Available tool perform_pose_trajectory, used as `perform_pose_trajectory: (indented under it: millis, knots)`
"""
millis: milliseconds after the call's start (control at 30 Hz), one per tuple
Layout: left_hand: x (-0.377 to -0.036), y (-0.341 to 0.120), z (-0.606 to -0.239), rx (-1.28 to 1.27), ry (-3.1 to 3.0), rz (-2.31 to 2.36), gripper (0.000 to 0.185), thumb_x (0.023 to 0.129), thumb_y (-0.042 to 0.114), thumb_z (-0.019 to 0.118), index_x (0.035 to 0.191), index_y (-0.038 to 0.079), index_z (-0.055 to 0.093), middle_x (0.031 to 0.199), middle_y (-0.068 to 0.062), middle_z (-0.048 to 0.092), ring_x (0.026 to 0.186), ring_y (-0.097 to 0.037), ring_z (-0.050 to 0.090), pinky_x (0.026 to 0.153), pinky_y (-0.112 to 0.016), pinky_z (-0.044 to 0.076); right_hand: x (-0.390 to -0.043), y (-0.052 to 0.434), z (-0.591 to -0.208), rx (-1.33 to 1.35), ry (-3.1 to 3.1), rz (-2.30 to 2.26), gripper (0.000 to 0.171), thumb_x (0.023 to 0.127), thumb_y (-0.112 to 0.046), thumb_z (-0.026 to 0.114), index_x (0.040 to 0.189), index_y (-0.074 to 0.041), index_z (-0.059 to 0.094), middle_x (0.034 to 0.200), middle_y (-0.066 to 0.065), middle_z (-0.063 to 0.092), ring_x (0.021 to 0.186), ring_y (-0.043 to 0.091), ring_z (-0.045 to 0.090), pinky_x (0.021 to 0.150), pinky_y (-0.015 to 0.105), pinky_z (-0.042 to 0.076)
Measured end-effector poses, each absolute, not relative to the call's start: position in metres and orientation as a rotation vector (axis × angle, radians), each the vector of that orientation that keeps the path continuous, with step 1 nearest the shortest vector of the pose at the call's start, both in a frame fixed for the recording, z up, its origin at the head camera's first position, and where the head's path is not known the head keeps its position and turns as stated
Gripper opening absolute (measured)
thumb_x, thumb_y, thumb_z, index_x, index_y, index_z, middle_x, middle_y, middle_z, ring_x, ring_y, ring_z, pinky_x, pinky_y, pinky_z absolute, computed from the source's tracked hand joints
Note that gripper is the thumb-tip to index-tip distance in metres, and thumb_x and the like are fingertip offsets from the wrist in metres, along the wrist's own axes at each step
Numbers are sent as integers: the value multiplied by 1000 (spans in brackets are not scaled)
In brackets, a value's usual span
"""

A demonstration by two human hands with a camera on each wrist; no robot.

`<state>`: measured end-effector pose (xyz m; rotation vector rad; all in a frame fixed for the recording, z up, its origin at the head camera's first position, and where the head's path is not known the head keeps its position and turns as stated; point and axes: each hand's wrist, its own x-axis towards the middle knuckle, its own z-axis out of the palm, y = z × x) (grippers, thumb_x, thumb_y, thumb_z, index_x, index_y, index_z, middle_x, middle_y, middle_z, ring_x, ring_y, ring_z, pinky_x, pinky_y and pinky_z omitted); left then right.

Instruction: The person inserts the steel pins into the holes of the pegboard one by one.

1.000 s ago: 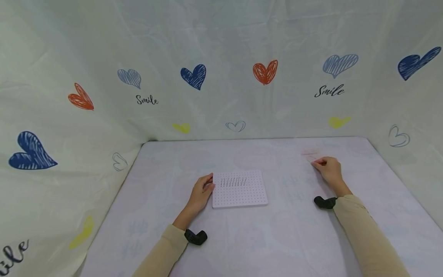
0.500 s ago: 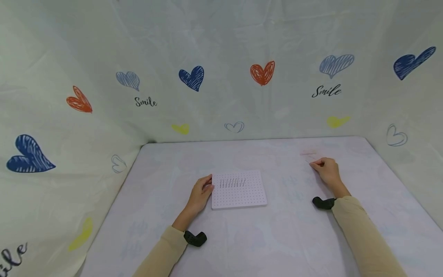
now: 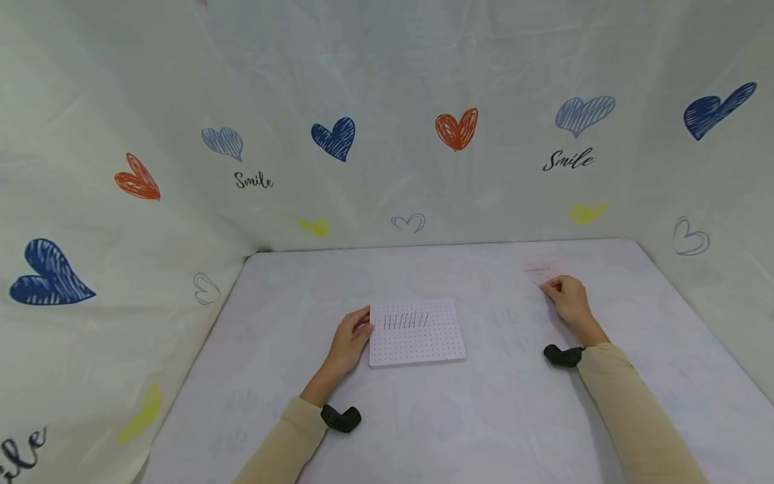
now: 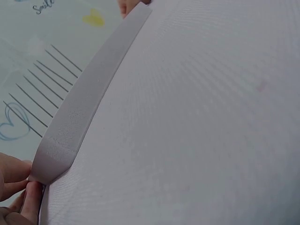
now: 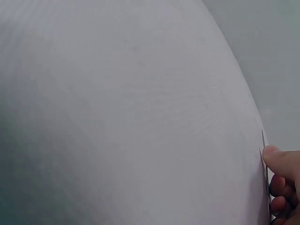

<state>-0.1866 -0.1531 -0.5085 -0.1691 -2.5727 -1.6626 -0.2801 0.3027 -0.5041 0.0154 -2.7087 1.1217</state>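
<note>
A white perforated board [image 3: 423, 346] lies on the table, with a row of several thin dark pins [image 3: 405, 320] standing in its holes; some lean slightly. My left hand [image 3: 347, 341] holds the board's left edge, thumb and fingertips at the corner in the left wrist view. Farther right, my right hand [image 3: 570, 300] pinches a thin pin [image 5: 263, 137] between thumb and fingers, just above the tabletop. Most of that pin is hidden by the fingers. Close by the right fingertips, faint reddish thin marks [image 3: 537, 267] show on the table; what they are is unclear.
The pale table [image 3: 459, 417] meets a white curtain [image 3: 375, 175] printed with hearts and words at the back and sides. A black wrist device sits on each arm, the left one [image 3: 341, 418] and the right one [image 3: 562, 356].
My right hand has shifted slightly left with the pin, whose tip shows more beyond the fingers. The left hand stays at the board's edge. The head view has moved a little.
</note>
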Motion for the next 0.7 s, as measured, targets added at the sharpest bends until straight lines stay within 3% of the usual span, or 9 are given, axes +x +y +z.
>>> perform_pose_trajectory:
  millis: [700]
  knots:
    - [-187,-153,-504,-142,-2589,-1652,47,100,1,56,144,-7,44,134,-22,52,125,-34,51,108,-41,45,-278,297,-487,121,-2723,1278,32,108,-14,36,109,16,47,94,21,51,84,23,45,63,20,38]
